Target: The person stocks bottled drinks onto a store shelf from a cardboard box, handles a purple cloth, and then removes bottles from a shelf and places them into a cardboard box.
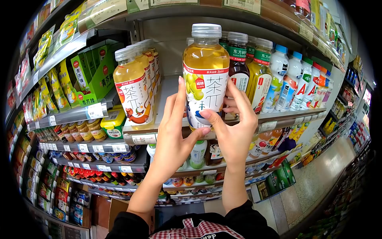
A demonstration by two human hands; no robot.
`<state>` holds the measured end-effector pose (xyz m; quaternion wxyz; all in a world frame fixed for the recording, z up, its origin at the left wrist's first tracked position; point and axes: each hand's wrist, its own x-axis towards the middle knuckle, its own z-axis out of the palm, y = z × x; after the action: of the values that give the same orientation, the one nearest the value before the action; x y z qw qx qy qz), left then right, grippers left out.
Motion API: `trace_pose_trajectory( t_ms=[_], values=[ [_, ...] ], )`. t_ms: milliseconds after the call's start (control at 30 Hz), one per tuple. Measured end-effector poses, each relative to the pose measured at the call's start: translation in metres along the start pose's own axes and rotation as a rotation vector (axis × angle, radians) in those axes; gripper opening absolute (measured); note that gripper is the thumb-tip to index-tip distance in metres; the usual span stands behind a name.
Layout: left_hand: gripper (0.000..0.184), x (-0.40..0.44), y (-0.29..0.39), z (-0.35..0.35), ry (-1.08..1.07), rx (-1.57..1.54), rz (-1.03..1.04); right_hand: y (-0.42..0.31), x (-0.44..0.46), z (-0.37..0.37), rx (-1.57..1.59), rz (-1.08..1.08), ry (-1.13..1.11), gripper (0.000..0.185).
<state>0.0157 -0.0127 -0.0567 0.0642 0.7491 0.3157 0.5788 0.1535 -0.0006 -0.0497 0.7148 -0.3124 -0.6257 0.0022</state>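
A bottle of tea drink (206,79) with a clear cap, amber liquid and a white label showing green fruit stands upright between my two hands, in front of the shelf. My left hand (174,127) wraps its lower left side, thumb across the base. From the right, my right hand (234,127) holds it, thumb on the label front and fingers round the side. To the left, a row of similar tea bottles (135,89) with an orange-brown picture on the label stands on the shelf. Dark and yellow bottles (260,75) with green neck bands stand on the right.
The shelf's front edge (144,138) carries price tags. White bottles with coloured caps (296,81) line the right. Left are a green snack box (93,73), jars (95,129) and a yellow tub (114,122). Overhead runs an upper shelf edge (167,11). A green carton (278,179) sits low right.
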Motion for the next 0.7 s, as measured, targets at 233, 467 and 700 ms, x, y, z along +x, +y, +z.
trace_pose_trajectory(
  t_ms=[233,467,700],
  values=[
    [0.106,0.002,-0.009,0.004,0.008,0.02,0.014,0.006,0.0,0.005,-0.016,0.007,-0.006,0.073],
    [0.105,0.008,-0.019,0.007,0.005,0.014,-0.04,0.015,0.0,0.018,-0.095,-0.03,0.029,0.072],
    [0.105,0.015,-0.031,0.008,0.019,0.059,-0.02,0.018,0.002,0.031,-0.217,-0.045,0.048,0.071]
  ],
)
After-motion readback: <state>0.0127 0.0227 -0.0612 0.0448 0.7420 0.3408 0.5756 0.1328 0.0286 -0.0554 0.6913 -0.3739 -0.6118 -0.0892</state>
